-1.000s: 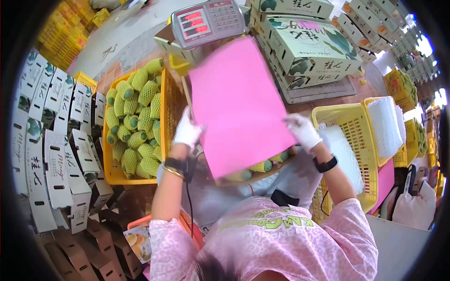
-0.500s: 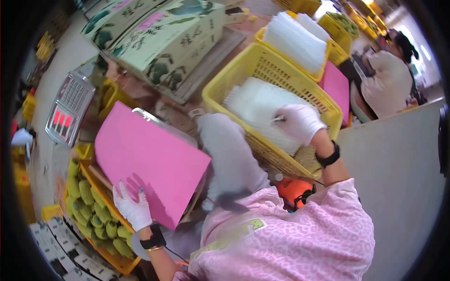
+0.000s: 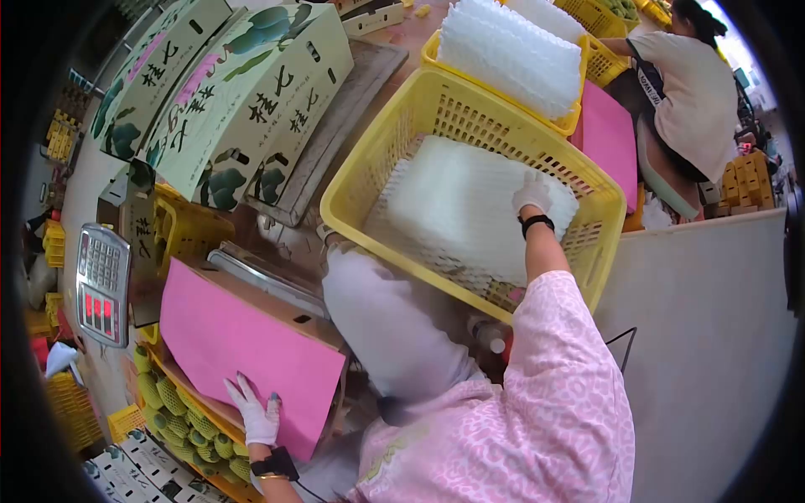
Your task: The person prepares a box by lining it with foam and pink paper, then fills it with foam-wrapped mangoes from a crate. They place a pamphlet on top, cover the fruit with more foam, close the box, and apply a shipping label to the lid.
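My left hand [image 3: 254, 411], in a white glove, lies with fingers spread on a pink sheet [image 3: 251, 352]. The sheet covers the top of a cardboard box [image 3: 331, 331] by my knee. My right hand [image 3: 532, 194], also gloved, reaches into a large yellow basket [image 3: 344, 197]. Its fingers are stretched out on a stack of white bubble-wrap sheets [image 3: 470, 197]; the fingertips blend into the white, and no sheet is seen lifted.
Green fruit in foam nets [image 3: 180, 423] fills a crate at lower left. A scale display [image 3: 103, 285] stands beyond it. Printed cartons [image 3: 243, 101] are stacked at upper left. More bubble wrap [image 3: 511, 59] and a pink stack [image 3: 608, 142] lie near a seated person [image 3: 692, 101].
My right hand has gone from a closed pinch above the bubble wrap to stretched fingers farther into the basket. My left hand remains on the pink sheet. The view has shifted.
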`<state>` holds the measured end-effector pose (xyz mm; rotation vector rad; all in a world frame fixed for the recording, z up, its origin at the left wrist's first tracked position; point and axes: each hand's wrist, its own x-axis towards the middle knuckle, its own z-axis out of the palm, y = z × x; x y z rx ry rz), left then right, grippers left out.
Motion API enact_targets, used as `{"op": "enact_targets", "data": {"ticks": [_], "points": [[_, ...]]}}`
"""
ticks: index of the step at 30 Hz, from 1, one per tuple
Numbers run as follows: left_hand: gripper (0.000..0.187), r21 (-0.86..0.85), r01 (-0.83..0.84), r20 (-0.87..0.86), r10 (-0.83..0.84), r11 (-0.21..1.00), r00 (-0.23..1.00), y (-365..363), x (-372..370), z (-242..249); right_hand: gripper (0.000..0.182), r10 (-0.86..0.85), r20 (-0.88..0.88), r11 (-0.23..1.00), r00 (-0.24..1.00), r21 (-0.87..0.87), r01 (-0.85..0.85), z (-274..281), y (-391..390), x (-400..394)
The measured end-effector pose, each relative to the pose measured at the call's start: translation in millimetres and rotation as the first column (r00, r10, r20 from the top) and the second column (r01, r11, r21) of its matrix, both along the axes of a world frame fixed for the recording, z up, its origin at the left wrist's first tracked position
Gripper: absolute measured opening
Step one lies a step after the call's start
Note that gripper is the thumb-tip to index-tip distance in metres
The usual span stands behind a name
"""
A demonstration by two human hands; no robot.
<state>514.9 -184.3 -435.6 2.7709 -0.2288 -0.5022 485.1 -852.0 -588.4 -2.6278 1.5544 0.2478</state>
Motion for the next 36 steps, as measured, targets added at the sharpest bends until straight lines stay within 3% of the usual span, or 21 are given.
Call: {"op": "enact_targets", "data": {"ticks": [5, 7, 8, 11, 12, 14, 15, 17, 18, 19, 20, 21, 22, 24, 26, 28, 29, 31, 33, 35, 36], "points": [[0.089, 0.021, -0.015, -0.051, 0.016, 1.0, 0.999, 0, 2, 1, 0.045, -0.073, -0.045, 0.997, 0.996, -0.03, 0.071, -26, -49, 7], [0.089, 0.015, -0.018, -0.07, 0.019, 1.0, 0.997, 0, 1, 2, 0.043, 0.031, -0.246, 0.998, 0.969, -0.044, -0.043, -2, -37, 10], [0.09, 0.008, -0.014, -0.068, 0.014, 1.0, 0.998, 1, 1, 1, 0.04, 0.019, -0.219, 1.0, 0.976, 0.0, -0.02, 72, 5, 20], [0.091, 0.0, -0.053, -0.118, 0.053, 0.999, 0.992, -3, 2, 7, 0.031, 0.091, -0.212, 0.995, 0.973, 0.056, -0.081, 110, 29, 26], [0.091, 0.002, -0.052, -0.121, 0.052, 0.999, 0.991, -1, 1, 6, 0.031, 0.091, -0.215, 0.995, 0.972, 0.057, -0.08, 82, 19, 17], [0.092, -0.026, -0.013, -0.085, 0.011, 1.0, 0.996, 5, 1, -1, 0.031, 0.411, -0.276, 0.898, 0.869, -0.039, -0.438, 7, -13, -4], [0.092, -0.029, -0.022, -0.076, 0.019, 0.999, 0.997, 6, 1, 0, 0.031, 0.418, -0.27, 0.894, 0.868, -0.045, -0.445, 9, -15, -3], [0.094, 0.065, 0.034, -0.094, -0.028, 0.997, 0.995, 5, 1, 3, 0.03, 0.086, 0.133, 0.979, 0.987, 0.172, -0.108, 10, -12, -8], [0.085, 0.019, 0.011, -0.05, -0.01, 1.0, 0.999, -5, 1, 14, 0.027, 0.046, 0.376, 0.979, 0.925, 0.167, -0.116, 24, -4, -7], [0.085, 0.013, 0.005, -0.041, -0.004, 1.0, 0.999, -7, 7, 27, 0.03, -0.138, 0.445, 0.944, 0.885, 0.33, -0.019, 45, -2, -6], [0.077, 0.181, 0.049, -0.069, -0.036, 0.982, 0.997, -7, 15, 41, 0.034, -0.322, 0.478, 0.87, 0.817, 0.491, 0.055, 106, 19, 2], [0.069, 0.342, 0.093, -0.104, -0.061, 0.935, 0.993, -8, 21, 51, 0.035, -0.418, 0.618, 0.772, 0.666, 0.628, -0.097, 139, 33, 2], [0.055, 0.235, 0.078, 0.17, -0.12, 0.969, 0.978, -12, 22, 59, 0.035, -0.53, 0.69, 0.653, 0.492, 0.703, -0.283, 169, 50, 1], [0.055, -0.236, -0.046, 0.215, 0.098, 0.971, 0.972, -72, 29, 111, 0.036, -0.596, 0.655, 0.416, 0.465, 0.747, -0.518, 234, 99, 2], [0.071, -0.649, -0.051, 0.049, 0.109, 0.759, 0.993, -110, 32, 133, 0.034, -0.486, 0.738, 0.383, 0.467, 0.661, -0.645, 268, 153, 8], [0.08, -0.846, -0.08, -0.042, 0.084, 0.528, 0.996, -131, 31, 152, 0.032, -0.127, 0.865, 0.47, 0.486, 0.483, -0.739, 293, 220, 24], [0.078, -0.823, -0.034, 0.011, 0.076, 0.567, 0.997, -130, 35, 155, 0.032, -0.076, 0.916, 0.4, 0.395, 0.391, -0.829, 301, 258, 34], [0.08, -0.823, -0.034, 0.125, 0.24, 0.567, 0.963, -126, 40, 168, 0.035, 0.239, 0.968, 0.233, 0.076, 0.019, -0.972, 300, 329, 58], [0.085, -0.675, -0.096, 0.27, 0.366, 0.732, 0.89, -100, 51, 167, 0.04, 0.473, 0.873, 0.129, 0.123, 0.069, -0.989, 292, 400, 70], [0.074, -0.534, -0.308, 0.305, 0.519, 0.787, 0.799, -68, 65, 157, 0.039, 0.533, 0.846, 0.014, 0.014, 0.008, -1.0, 269, 463, 80], [0.071, -0.5, -0.354, 0.288, 0.538, 0.79, 0.792, -45, 70, 144, 0.037, 0.591, 0.804, -0.011, 0.069, 0.094, -0.996, 263, 490, 79]]}}
